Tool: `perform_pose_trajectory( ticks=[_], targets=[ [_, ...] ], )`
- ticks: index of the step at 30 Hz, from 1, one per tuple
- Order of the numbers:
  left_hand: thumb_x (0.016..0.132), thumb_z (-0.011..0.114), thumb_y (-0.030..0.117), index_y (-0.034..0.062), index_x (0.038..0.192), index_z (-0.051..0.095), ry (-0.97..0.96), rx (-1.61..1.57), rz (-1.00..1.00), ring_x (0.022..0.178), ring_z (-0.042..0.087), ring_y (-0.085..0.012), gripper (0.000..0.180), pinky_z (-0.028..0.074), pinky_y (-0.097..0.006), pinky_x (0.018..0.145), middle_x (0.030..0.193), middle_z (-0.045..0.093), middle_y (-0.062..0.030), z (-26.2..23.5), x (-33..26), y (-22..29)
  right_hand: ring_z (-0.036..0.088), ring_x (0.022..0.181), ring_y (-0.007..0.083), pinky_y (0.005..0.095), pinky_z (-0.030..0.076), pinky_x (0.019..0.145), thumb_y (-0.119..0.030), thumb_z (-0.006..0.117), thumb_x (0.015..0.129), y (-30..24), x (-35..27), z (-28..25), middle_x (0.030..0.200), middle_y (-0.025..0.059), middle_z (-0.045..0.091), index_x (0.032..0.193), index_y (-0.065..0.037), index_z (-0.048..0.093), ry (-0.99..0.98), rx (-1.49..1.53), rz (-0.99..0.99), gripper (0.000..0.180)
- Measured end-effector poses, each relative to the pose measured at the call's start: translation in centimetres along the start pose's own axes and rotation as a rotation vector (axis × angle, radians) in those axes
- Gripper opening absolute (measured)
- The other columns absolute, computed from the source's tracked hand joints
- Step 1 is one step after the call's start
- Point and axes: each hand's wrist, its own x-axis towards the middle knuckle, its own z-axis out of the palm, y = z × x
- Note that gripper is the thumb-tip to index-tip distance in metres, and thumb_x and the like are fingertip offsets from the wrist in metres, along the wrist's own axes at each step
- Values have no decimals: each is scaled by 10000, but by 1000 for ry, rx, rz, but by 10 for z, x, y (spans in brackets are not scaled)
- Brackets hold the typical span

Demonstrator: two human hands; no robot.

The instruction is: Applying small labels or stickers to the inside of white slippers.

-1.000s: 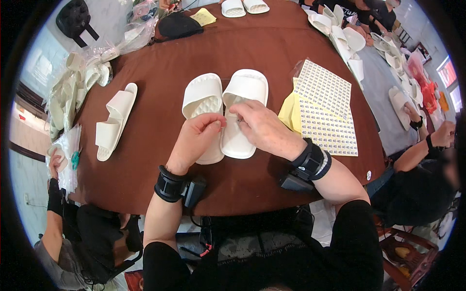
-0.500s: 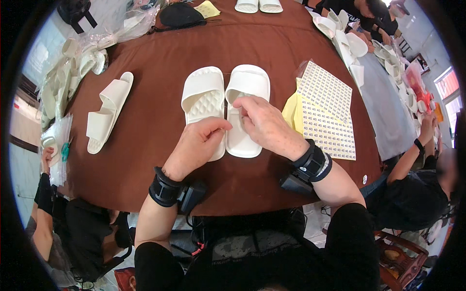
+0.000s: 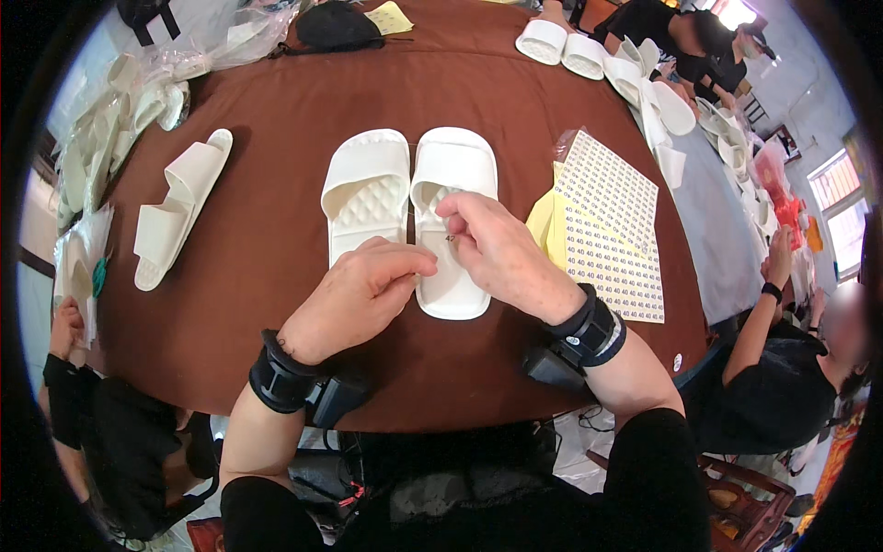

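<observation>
A pair of white slippers with quilted insoles lies side by side before me, the left slipper (image 3: 366,179) and the right slipper (image 3: 454,170) with toes pointing away. Over the left one's heel, my left hand (image 3: 354,299) hovers with fingers curled and the thumb against the forefinger; whatever they hold is hidden. Above the right one's insole, my right hand (image 3: 506,248) is pinched, its fingers bent inward. A small dark mark (image 3: 450,237) shows by those fingertips; I cannot tell whether it is on a sticker or on the insole. Both wrists wear black bands.
Sheets of printed stickers (image 3: 614,230) with yellow backing lie right of the pair. Another white slipper (image 3: 184,207) rests on its side at left. Bagged slippers (image 3: 110,138), a black cap (image 3: 338,26) and another pair (image 3: 561,48) line the brown-covered table (image 3: 276,230). Co-workers sit on both sides.
The view has shifted slightly. My left hand has moved nearer me over the left slipper's heel. At the far edge, the other pair has moved right, with a person's hand behind it.
</observation>
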Motion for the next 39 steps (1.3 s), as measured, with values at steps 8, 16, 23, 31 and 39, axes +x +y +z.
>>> perform_pose_trajectory(
  ticks=[8, 16, 23, 31, 39],
  targets=[
    [863, 584, -39, 37, 1055, 688, -34, -12, 13, 1014, 644, -252, 231, 509, -339, 897, 1100, 708, -77, 0, -1, -1, 624, 961, 347, 436, 513, 804, 16, 533, 850, -1, 2, 4, 1044, 189, 603, 1155, -35, 510, 20, -21, -21, 310],
    [857, 584, -40, 33, 1059, 687, -47, 8, 19, 1011, 644, -253, 238, 507, -344, 900, 1103, 708, -79, -1, 0, -3, 637, 927, 341, 433, 512, 786, -5, 545, 846, 0, 6, 4, 987, 172, 628, 1150, -35, 528, 2, -52, 31, 305],
    [859, 588, -31, 33, 1056, 687, -47, 20, 32, 1012, 646, -256, 230, 508, -344, 901, 1100, 706, -85, -2, 0, -3, 631, 820, 285, 371, 511, 733, 15, 534, 867, -2, 6, 4, 907, 142, 607, 1163, -51, 538, 10, -73, 29, 304],
    [859, 582, -41, 39, 1066, 686, -50, 8, 20, 1013, 647, -248, 245, 506, -336, 903, 1094, 708, -81, -2, -2, -6, 630, 964, 377, 443, 514, 809, -10, 535, 879, -4, 2, 4, 1036, 217, 619, 1138, -12, 520, 29, -30, -3, 259],
    [858, 583, -44, 41, 1067, 687, -60, 16, 15, 1014, 647, -248, 248, 503, -337, 909, 1091, 709, -80, -1, 0, -6, 621, 963, 410, 468, 512, 789, -4, 533, 873, -2, 5, 6, 1027, 230, 622, 1102, -5, 530, 51, -140, -72, 229]
  ],
)
